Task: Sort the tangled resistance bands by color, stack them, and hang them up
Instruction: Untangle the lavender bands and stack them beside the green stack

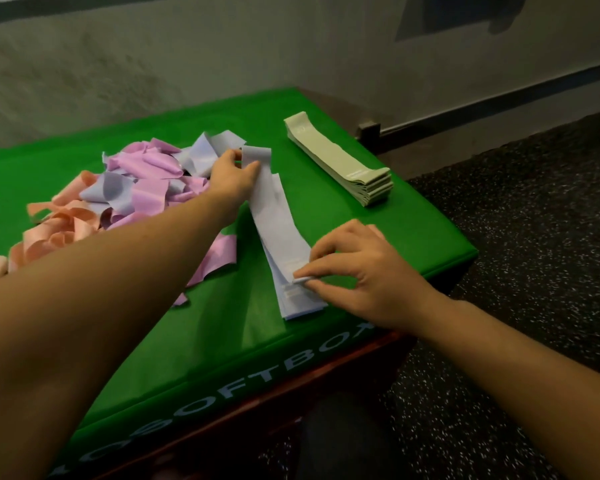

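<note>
A pale blue band (278,223) lies stretched along a small stack of blue bands (298,303) on the green box (187,341). My left hand (234,176) pinches the band's far, curled end. My right hand (357,271) pinches its near end between thumb and fingers. To the left sits a tangled heap of pink bands (149,171), peach bands (63,223) and blue bands (201,154). A neat stack of pale green bands (340,161) lies at the box's right side.
The green box stands in a room corner, with a pale wall (222,64) behind it. Dark speckled floor (534,271) lies to the right and in front. The box's right edge falls just beyond my right hand.
</note>
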Tool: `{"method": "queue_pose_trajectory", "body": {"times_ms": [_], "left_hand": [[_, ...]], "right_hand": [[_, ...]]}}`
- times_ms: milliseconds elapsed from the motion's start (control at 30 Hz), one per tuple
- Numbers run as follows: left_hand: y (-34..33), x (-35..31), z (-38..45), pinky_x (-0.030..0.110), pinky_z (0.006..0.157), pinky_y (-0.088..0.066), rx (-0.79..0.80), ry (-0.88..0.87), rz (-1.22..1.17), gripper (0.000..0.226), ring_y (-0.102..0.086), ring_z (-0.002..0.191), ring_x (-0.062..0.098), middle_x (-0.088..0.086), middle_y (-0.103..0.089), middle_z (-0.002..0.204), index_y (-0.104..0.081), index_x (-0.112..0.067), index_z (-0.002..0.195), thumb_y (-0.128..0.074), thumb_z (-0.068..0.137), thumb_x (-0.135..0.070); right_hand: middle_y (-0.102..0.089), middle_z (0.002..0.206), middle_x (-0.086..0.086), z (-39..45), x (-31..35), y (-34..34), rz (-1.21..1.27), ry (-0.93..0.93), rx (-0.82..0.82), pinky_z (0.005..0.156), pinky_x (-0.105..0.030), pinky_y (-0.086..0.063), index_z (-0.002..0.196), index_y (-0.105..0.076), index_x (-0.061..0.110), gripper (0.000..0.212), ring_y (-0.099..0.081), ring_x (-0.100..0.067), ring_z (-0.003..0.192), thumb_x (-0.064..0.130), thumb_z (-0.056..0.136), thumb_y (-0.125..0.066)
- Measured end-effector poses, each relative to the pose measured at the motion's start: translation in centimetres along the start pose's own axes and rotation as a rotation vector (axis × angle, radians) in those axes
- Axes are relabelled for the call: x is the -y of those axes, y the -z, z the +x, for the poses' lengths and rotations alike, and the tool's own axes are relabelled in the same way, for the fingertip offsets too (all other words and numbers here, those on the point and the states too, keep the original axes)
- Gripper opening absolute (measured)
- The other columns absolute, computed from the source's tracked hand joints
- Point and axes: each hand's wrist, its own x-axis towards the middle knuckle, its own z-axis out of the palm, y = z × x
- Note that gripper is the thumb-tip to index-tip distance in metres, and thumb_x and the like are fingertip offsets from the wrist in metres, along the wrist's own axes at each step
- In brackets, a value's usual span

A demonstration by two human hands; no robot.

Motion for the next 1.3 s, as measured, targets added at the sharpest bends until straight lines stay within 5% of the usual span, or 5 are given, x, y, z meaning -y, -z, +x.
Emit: {"method": "queue_pose_trajectory", "body": {"times_ms": [333,600,833,933,1300], "left_hand": [[-0.5,3.2,1.9,0.043,0.105,-0.045,-0.048,-0.077,0.316,0.029,-0.054,0.117,0.023,0.006,-0.053,0.131,-0.062,-0.021,0.115,-0.067,0.092,-0.037],[-0.6,3.0,2.4,0.021,0.087,-0.049,0.018,-0.055,0.131,0.04,-0.058,0.101,0.016,0.005,-0.056,0.128,-0.053,-0.016,0.131,-0.066,0.093,-0.013],[1.7,1.3,1.3,0.001,0.059,-0.043,-0.008,-0.13,0.147,0.035,-0.056,0.087,0.003,0.006,-0.048,0.147,-0.053,-0.016,0.132,-0.059,0.098,-0.012],[3.6,0.4,-0.4,0.015,0.079,-0.049,-0.002,-0.204,0.118,0.026,-0.06,0.114,0.018,0.004,-0.059,0.133,-0.058,-0.013,0.124,-0.057,0.098,-0.011],[16.3,5.3,-10.2,0.026,0.086,-0.043,0.032,-0.524,0.5,0.016,-0.054,0.097,0.009,-0.006,-0.064,0.108,-0.066,-0.019,0.109,-0.061,0.094,-0.015]], "right_hand": [[-0.065,0.095,0.015,-0.4,-1.1,-2.2,0.112,-0.02,0.226,0.079,-0.032,-0.04,0.104,-0.072,0.03,0.024,-0.054,-0.009,0.092,0.047,0.086,-0.067],[-0.063,0.101,0.01,-0.9,-1.7,-2.8,0.155,-0.063,0.234,0.079,-0.044,-0.049,0.098,-0.072,0.027,0.025,-0.057,-0.014,0.095,0.047,0.084,-0.072],[-0.062,0.103,0.014,0.2,-0.4,-1.7,0.182,-0.122,0.159,0.088,-0.03,-0.047,0.105,-0.071,0.027,0.033,-0.054,-0.007,0.097,0.052,0.084,-0.07],[-0.064,0.099,0.012,1.3,0.4,-1.8,0.21,-0.171,0.145,0.087,-0.022,-0.044,0.102,-0.072,0.024,0.031,-0.054,-0.003,0.093,0.05,0.086,-0.066],[-0.067,0.088,0.01,6.2,5.5,-5.0,0.293,-0.223,0.245,0.074,-0.007,-0.04,0.094,-0.074,0.015,0.005,-0.059,-0.005,0.085,0.015,0.09,-0.071]]}}
